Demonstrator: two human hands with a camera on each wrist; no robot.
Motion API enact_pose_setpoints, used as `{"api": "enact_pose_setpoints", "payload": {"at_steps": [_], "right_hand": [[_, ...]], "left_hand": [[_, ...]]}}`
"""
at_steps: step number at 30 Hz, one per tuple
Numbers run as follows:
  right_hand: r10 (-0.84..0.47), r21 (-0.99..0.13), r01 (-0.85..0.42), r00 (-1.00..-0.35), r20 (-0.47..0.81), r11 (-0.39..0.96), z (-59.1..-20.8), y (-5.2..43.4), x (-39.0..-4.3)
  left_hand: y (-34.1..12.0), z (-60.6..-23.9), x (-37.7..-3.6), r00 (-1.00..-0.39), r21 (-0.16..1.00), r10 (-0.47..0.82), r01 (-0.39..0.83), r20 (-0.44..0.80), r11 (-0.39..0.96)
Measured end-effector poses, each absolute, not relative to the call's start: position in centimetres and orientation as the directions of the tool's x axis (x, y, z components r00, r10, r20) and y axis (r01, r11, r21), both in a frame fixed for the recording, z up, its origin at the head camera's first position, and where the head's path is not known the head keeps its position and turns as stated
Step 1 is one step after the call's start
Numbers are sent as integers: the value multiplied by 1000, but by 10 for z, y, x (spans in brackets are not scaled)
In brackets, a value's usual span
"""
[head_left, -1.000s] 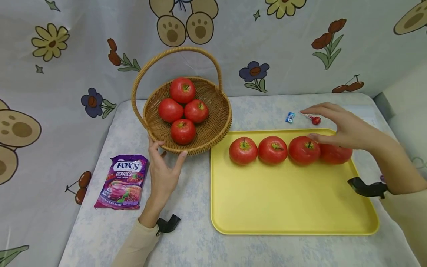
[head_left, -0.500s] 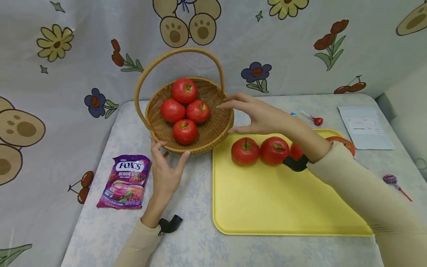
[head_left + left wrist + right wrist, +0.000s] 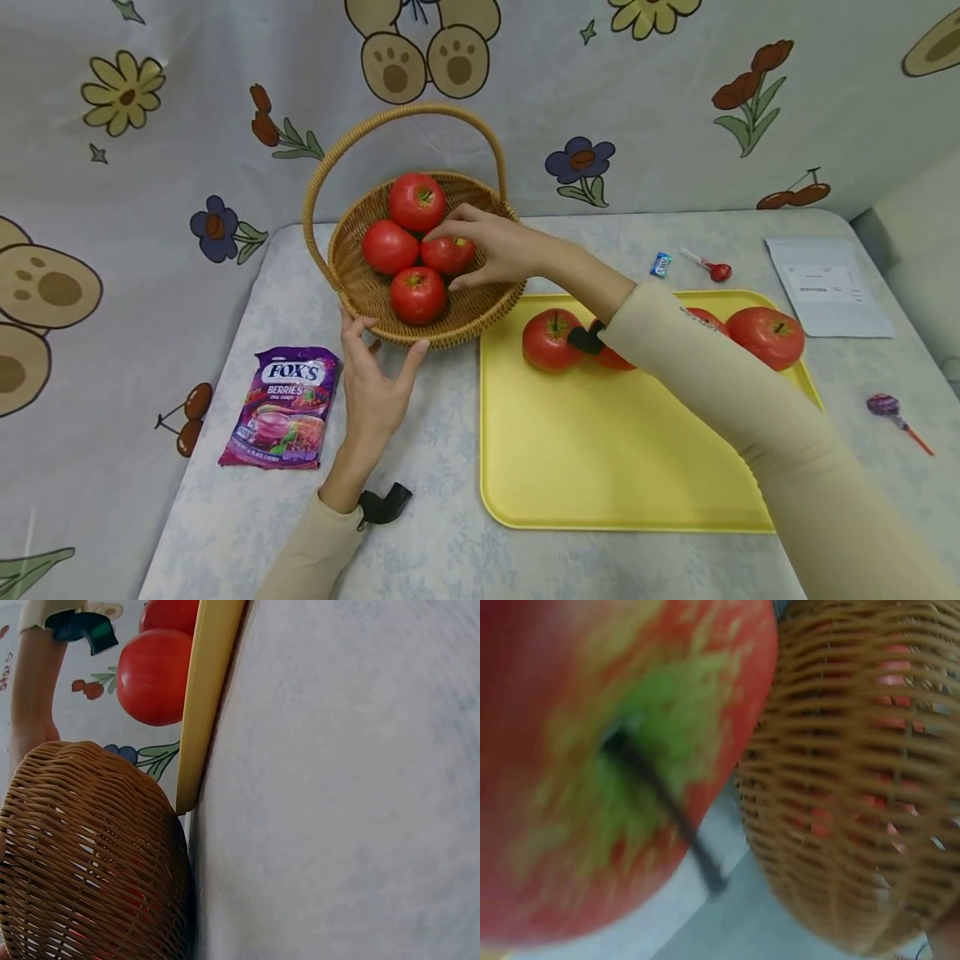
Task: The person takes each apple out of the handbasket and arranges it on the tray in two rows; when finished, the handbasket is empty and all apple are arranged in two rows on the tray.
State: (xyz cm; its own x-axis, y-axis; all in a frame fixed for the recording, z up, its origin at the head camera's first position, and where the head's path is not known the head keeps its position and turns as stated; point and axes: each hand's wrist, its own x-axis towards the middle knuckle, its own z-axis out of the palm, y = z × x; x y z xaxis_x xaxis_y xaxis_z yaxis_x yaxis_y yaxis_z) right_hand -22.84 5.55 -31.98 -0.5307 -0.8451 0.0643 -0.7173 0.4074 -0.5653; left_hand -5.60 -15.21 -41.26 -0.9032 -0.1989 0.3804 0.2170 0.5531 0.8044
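A tilted wicker basket [image 3: 480, 304] holds several red apples. My left hand [image 3: 375, 396] holds the basket's near rim, fingers at its left side and thumb at the underside. Over the right apple [image 3: 448, 257] in the basket is my right hand [image 3: 498, 246], thumb and fingers spread round it; firm contact cannot be made out. Another apple [image 3: 417, 296] lies in front of it, with an apple [image 3: 389, 247] to the left and an apple [image 3: 416, 202] behind. The left wrist view shows the basket's woven side [image 3: 90, 847].
A yellow tray [image 3: 600, 467] bears a row of apples, partly hidden by the right sleeve [image 3: 720, 392]. A purple candy bag [image 3: 285, 408] lies left. Beyond the tray lie a blue-wrapped candy [image 3: 661, 265] and a red lollipop [image 3: 720, 272]. Right are a white packet [image 3: 828, 287] and a purple lollipop [image 3: 885, 406].
My right hand has swept left from above the tray's right-hand apples to the basket and reached inside, over an apple. The left hand stays at the basket's rim.
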Motion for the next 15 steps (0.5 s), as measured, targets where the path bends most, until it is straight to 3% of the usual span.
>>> {"api": "enact_pose_setpoints", "payload": {"at_steps": [9, 15], "right_hand": [[-910, -563, -744, -412, -38, 360, -332, 21, -230], [-912, -584, -714, -392, -122, 386, -340, 7, -231]], "left_hand": [[-152, -410, -56, -906, 800, -196, 211, 376, 561], [-153, -413, -56, -905, 802, -199, 211, 376, 558]]}}
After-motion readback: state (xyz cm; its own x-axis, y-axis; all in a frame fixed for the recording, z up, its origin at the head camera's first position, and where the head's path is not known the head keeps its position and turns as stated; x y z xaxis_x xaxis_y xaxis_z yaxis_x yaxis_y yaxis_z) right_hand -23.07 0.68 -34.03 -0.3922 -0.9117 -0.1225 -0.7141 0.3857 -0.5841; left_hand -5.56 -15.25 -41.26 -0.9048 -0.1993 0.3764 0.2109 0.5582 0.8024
